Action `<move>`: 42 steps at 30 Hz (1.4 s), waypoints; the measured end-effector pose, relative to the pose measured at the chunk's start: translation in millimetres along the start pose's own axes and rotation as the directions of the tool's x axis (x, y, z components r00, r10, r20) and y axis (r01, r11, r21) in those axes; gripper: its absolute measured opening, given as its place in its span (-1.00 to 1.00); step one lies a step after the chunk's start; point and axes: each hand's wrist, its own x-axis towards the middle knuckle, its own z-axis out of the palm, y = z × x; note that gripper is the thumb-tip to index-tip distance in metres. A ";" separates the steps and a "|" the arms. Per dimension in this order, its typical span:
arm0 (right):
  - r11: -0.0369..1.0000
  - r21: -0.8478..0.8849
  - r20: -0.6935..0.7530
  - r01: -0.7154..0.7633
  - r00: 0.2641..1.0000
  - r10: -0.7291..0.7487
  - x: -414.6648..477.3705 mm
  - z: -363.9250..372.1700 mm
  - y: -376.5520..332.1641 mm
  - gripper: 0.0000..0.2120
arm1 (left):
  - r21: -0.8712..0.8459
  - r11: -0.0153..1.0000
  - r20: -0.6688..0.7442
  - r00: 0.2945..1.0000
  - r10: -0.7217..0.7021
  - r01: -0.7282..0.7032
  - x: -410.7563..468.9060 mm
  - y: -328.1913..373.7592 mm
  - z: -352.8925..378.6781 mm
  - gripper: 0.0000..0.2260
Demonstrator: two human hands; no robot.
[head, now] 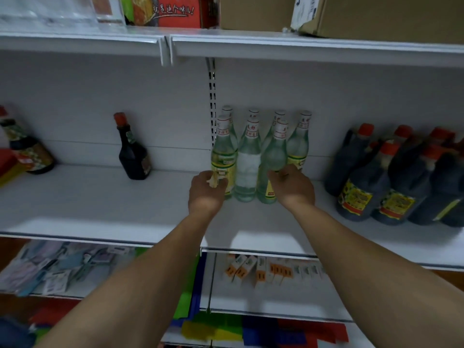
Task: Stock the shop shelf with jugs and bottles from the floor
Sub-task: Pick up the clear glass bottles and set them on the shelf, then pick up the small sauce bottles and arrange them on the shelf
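Right, head camera, looking into a white shop shelf, and both hands are in at the middle of it. There's a tight cluster of clear glass bottles standing upright against the back panel, white caps, red characters on the neck bands too blurred to read, yellow-green labels low on the bodies. The left hand has its fingers curled round the lower label of the front-left bottle. The right hand is wrapped the same way round the base of the front-right bottle, thumb across the glass. Between the two sits a bottle with a plain white label, touching its neighbours. Off to the left, well apart, one dark sauce bottle with a red cap stands alone, and another dark bottle leans in at the frame edge. To the right, a packed group of dark jugs, red caps, yellow-and-red labels, print unreadable. Up on the top shelf, a red packet carries white brush-style Chinese characters ending in an exclamation mark, with cardboard boxes beside it. Below, the lower shelf holds small white and orange packets.
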 end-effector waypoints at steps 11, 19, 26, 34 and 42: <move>0.995 0.023 0.068 0.100 0.993 -0.101 -35.0 38.4 -44.5 -0.61 | 0.184 0.975 0.197 0.977 0.085 -0.122 -34.8 -21.0 -52.5 -0.73; 0.996 0.039 0.051 0.077 0.996 -0.079 -89.3 83.9 -77.5 -0.64 | 0.143 0.985 0.273 0.961 0.056 -0.098 -63.1 -66.6 -118.3 -0.81; 0.999 0.036 0.050 0.031 0.998 -0.033 -159.9 131.1 -94.0 -0.66 | 0.126 0.989 0.356 0.934 0.031 -0.080 -87.6 -125.5 -175.8 -0.77; 0.999 -0.013 0.153 0.031 0.988 -0.029 -219.8 188.8 -67.3 -0.76 | 0.217 0.974 0.442 0.883 -0.159 0.067 -123.2 -220.5 -199.7 -0.82; 0.995 -0.095 0.306 -0.042 0.950 0.069 -232.6 265.1 9.9 -0.68 | 0.298 0.912 0.410 0.825 -0.390 0.283 -151.4 -326.3 -165.7 -0.81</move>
